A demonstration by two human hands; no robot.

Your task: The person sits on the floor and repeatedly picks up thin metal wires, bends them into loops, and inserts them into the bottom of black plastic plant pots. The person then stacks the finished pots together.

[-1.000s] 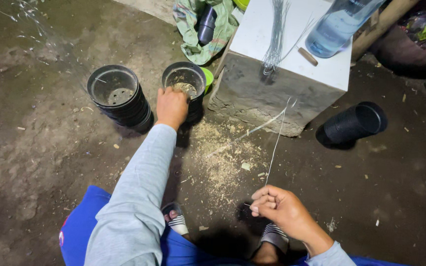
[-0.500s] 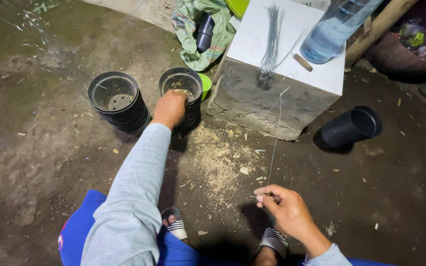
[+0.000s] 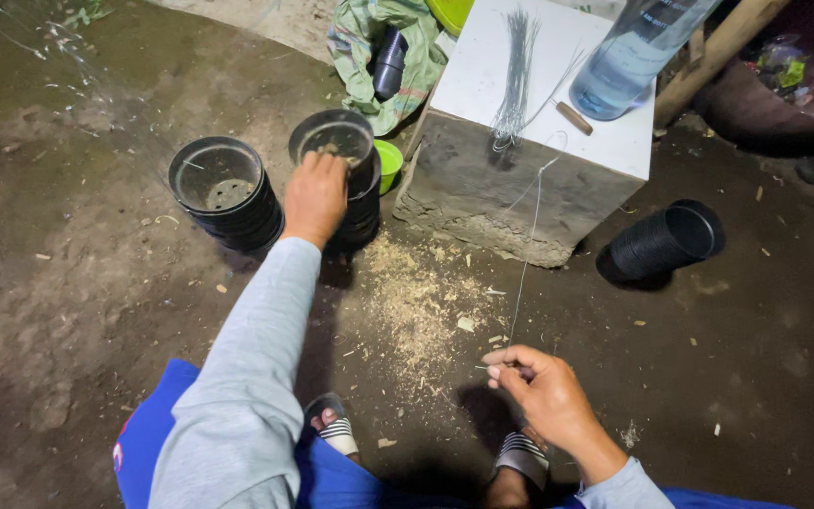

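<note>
My left hand (image 3: pixel 314 195) reaches forward and grips the near rim of a stack of black plastic pots (image 3: pixel 336 141) with some pale sawdust inside. A second stack of black pots (image 3: pixel 220 188) stands just left of it. My right hand (image 3: pixel 541 387) is low near my foot, fingers pinched on a thin wire (image 3: pixel 524 254) that runs up to a bundle of wires (image 3: pixel 514 80) lying on a white-topped concrete block (image 3: pixel 511 188).
A clear plastic bottle (image 3: pixel 628 57) and a small wooden stick (image 3: pixel 575 117) lie on the block. Another stack of black pots (image 3: pixel 663 240) lies on its side at the right. Sawdust (image 3: pixel 416 302) is scattered on the dirt floor. Green cloth (image 3: pixel 369 47) lies behind.
My left hand has settled firmer onto the pot rim. My right hand has shifted slightly with the wire; the view has moved a little.
</note>
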